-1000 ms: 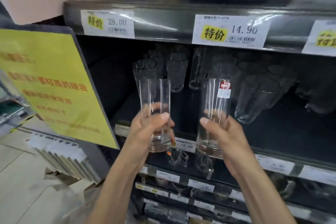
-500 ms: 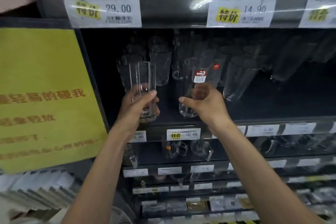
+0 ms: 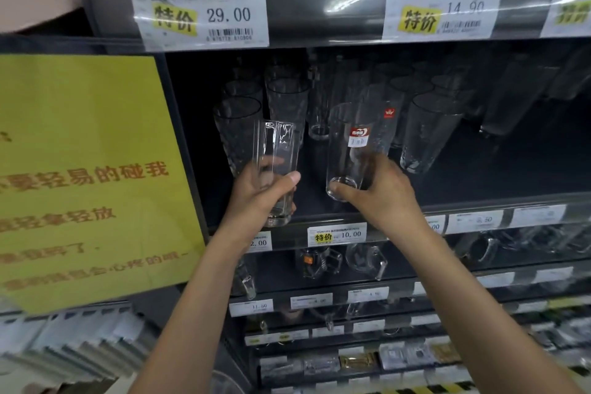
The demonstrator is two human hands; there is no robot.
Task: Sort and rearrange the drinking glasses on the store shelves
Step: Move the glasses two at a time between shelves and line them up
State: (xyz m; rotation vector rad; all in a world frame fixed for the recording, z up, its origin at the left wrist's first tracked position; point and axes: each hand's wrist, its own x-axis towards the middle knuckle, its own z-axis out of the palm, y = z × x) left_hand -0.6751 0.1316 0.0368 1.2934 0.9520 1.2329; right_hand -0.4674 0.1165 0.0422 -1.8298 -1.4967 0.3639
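- Across the frame: rack [image 3: 319, 6] of dark shelves, a price strip on each front edge. The working shelf [image 3: 527, 169] is the second visible level.
- At left: yellow sign [image 3: 83, 169] hanging beside the rack, close to the left forearm. An elbow swung wide would likely brush it.
- Shelf rear: stocked glasses [image 3: 428, 134], tall and clear, in close rows. A bare strip lies at the front left.
- Left hand [image 3: 256, 195]: fingers and thumb curled round the lower half of the square glass [image 3: 276, 157], which is upright at the shelf's front edge. Whether its base touches the shelf cannot be told.
- Right hand [image 3: 383, 195]: fingers wrapped round the foot of the round glass [image 3: 348, 163], which is tilted with its rim toward the back. Its base is clear of the shelf, just in front of the stocked rows.
- Step, as judged: seating both glasses in the front gap. Level the round glass first, lower each base flat, keep glass off glass, and let go only once each stands. The square glass probably belongs with its own kind.
- Price tag [image 3: 337, 235]: reads 10.00, directly below the hands.
- Sticker [image 3: 359, 136]: red and white, on the round glass, best left facing outward.
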